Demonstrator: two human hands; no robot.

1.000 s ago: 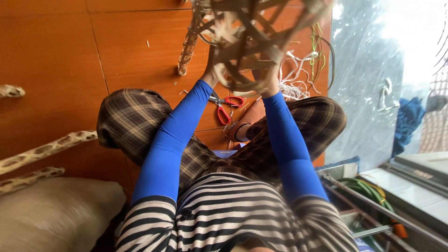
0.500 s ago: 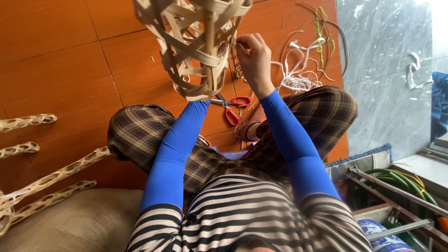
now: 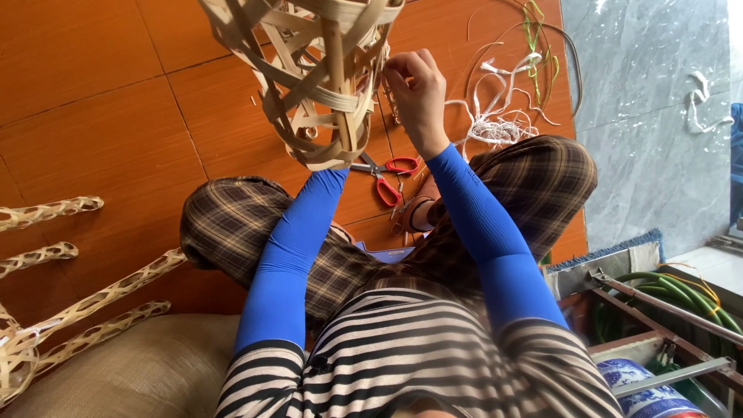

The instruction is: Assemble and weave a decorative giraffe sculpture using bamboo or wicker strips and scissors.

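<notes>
Right hand (image 3: 418, 97) pinches a strip at the woven bamboo basket (image 3: 309, 77). Left hand hidden inside it. Red scissors (image 3: 383, 176) on floor at 6 o'clock of basket.

Red scissors (image 3: 385, 176), perhaps green hose (image 3: 672, 288)

I count one open-weave bamboo basket (image 3: 313, 73) held up in front of me. One of my hands (image 3: 418, 89) is in view at the basket's side; my other hand is hidden behind it. One pair of red-handled scissors (image 3: 383, 174) lies on the floor. Four woven bamboo tubes (image 3: 50, 210) lie to one side. One heap of white strips (image 3: 499, 124). One green hose (image 3: 681, 298).
</notes>
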